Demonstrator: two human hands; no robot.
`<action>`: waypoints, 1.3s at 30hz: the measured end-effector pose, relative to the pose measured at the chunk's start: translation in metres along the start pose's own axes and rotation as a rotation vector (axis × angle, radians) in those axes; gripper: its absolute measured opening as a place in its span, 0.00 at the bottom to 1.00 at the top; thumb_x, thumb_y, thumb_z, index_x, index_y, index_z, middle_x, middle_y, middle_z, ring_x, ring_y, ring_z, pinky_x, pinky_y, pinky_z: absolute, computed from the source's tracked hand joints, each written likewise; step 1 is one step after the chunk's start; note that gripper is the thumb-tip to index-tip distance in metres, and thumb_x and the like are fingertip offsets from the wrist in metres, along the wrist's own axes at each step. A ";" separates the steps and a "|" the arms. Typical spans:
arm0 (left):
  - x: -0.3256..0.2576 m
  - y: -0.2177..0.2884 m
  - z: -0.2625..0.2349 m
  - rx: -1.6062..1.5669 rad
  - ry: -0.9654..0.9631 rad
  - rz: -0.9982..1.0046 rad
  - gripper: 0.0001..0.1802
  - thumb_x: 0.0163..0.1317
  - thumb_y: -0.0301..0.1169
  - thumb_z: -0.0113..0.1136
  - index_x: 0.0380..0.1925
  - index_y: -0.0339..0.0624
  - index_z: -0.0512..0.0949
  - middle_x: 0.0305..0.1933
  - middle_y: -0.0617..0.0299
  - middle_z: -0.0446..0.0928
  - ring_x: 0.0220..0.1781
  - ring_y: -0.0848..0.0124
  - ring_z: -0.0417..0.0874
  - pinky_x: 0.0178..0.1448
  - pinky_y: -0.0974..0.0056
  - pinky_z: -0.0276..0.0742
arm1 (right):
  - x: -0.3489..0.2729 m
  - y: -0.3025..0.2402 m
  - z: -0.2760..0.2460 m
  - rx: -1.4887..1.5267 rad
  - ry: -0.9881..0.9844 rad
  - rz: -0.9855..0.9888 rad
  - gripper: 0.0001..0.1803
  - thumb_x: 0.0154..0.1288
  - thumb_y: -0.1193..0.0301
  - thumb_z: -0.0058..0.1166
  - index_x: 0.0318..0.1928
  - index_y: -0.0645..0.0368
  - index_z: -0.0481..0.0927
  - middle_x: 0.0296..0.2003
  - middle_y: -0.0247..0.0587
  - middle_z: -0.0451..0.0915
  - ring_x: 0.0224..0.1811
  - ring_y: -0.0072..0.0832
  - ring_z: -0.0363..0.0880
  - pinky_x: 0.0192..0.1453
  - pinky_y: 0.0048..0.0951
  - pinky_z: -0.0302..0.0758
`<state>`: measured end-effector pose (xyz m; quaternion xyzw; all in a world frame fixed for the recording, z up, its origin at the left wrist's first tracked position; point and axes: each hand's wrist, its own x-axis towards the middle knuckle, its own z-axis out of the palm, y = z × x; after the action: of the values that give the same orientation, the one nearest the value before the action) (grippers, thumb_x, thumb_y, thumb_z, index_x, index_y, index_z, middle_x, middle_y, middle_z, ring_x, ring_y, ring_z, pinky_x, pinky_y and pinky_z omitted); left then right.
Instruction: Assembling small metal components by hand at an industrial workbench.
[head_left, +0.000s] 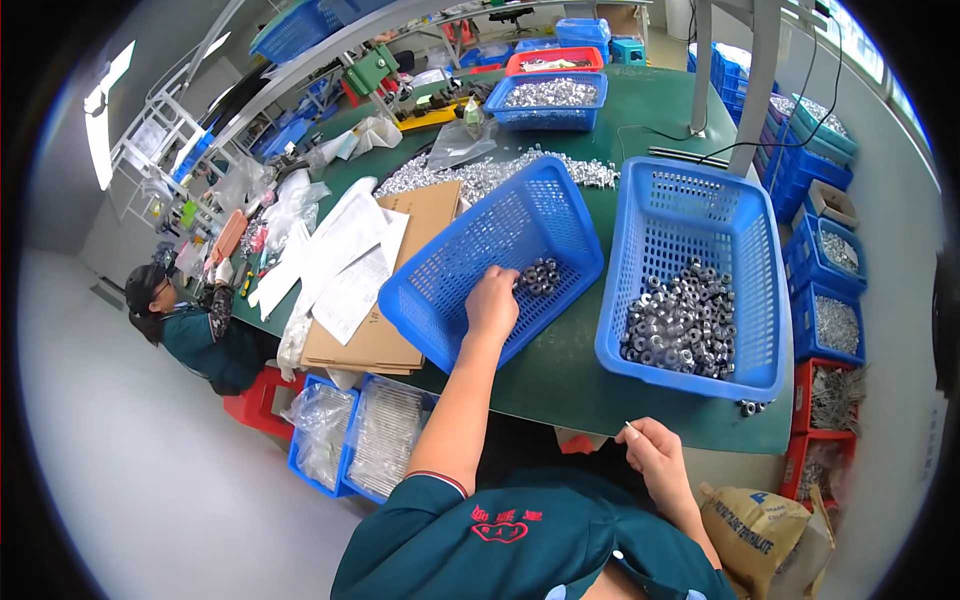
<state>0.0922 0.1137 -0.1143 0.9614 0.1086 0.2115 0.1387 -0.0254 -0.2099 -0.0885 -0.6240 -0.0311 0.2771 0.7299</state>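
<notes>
My left hand point(492, 304) reaches into a tilted blue plastic basket point(432, 270). Its fingers are curled together beside a small heap of round metal parts point(540, 277), and what they grip is hidden. In front of the table edge, my right hand point(655, 462) pinches a small thin whitish piece point(628, 426), too small to name. Another blue basket point(690, 190) stands upright to the right, with a larger pile of ring-like metal parts point(685, 315) toward its near end.
Cardboard sheets point(372, 340) and white papers point(340, 270) lie left of the tilted basket. Loose shiny parts point(480, 172) spread behind it. A few metal parts point(750, 407) sit by the right basket's near corner. Filled bins point(828, 250) stack at right; a co-worker point(195, 325) sits far left.
</notes>
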 end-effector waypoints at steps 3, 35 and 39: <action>0.000 -0.001 0.010 0.030 -0.022 -0.044 0.11 0.58 0.20 0.55 0.38 0.43 0.82 0.44 0.54 0.79 0.43 0.51 0.82 0.47 0.52 0.79 | -0.001 -0.002 0.005 -0.023 -0.020 -0.001 0.12 0.72 0.67 0.50 0.37 0.63 0.80 0.21 0.24 0.69 0.22 0.11 0.61 0.25 0.17 0.57; -0.130 0.070 -0.078 -1.671 -0.725 -0.408 0.10 0.64 0.23 0.57 0.45 0.36 0.73 0.36 0.55 0.81 0.31 0.69 0.83 0.36 0.66 0.79 | 0.020 -0.024 0.046 -0.823 0.037 -0.651 0.10 0.65 0.71 0.54 0.27 0.58 0.72 0.19 0.44 0.77 0.20 0.44 0.78 0.23 0.39 0.72; -0.134 0.071 -0.080 -1.576 -0.633 -0.343 0.10 0.64 0.21 0.58 0.44 0.36 0.73 0.36 0.57 0.81 0.32 0.70 0.82 0.38 0.67 0.79 | 0.017 -0.027 0.053 -0.895 0.098 -0.726 0.10 0.64 0.73 0.53 0.26 0.58 0.71 0.18 0.44 0.77 0.19 0.44 0.78 0.22 0.39 0.72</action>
<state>-0.0507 0.0286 -0.0724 0.5690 0.0302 -0.0761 0.8182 -0.0221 -0.1572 -0.0570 -0.8336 -0.3234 -0.0604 0.4436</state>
